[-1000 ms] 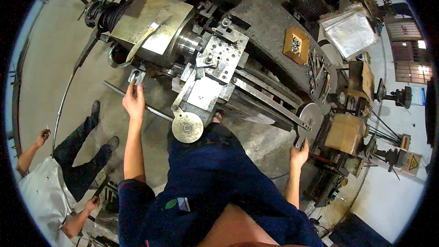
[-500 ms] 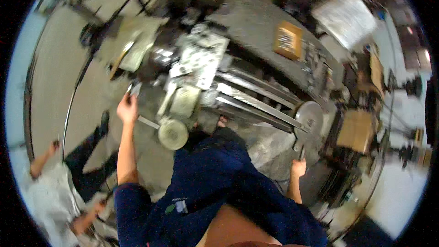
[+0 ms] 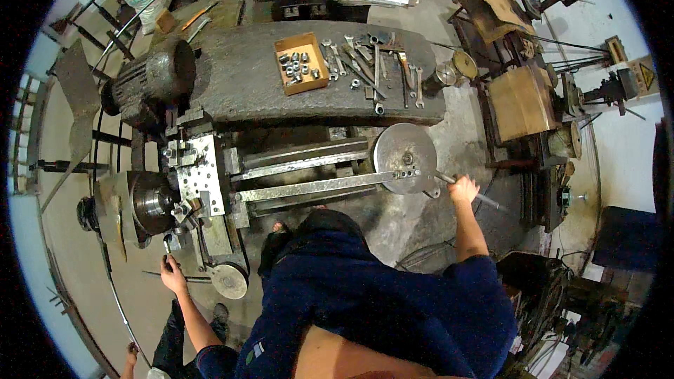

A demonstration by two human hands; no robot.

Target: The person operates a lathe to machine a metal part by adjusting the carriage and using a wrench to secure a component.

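A lathe-like machine lies before me, with a dark round chuck (image 3: 153, 203) at its left and a metal carriage plate (image 3: 201, 175) studded with holes beside it. My left hand (image 3: 173, 275) is closed on a small shiny metal piece (image 3: 168, 244), held just below the chuck; its exact kind is unclear. At the right end of the long rails (image 3: 316, 188) stands a large metal disc wheel (image 3: 397, 158). My right hand (image 3: 463, 190) is wrapped round the crank handle (image 3: 444, 177) on its rim. A smaller round handwheel (image 3: 229, 281) sits at the carriage's near side.
Behind the machine, a dark bench (image 3: 239, 84) bears a motor (image 3: 158, 77), an open box (image 3: 302, 63) of small metal parts and several wrenches (image 3: 419, 89). Other machines (image 3: 523, 102) line the right. A person's legs (image 3: 172, 340) show at lower left.
My view has swung, so the machine now lies nearly level across it. My right hand and the crank handle sit higher beside the wheel. My left hand still holds the small metal piece.
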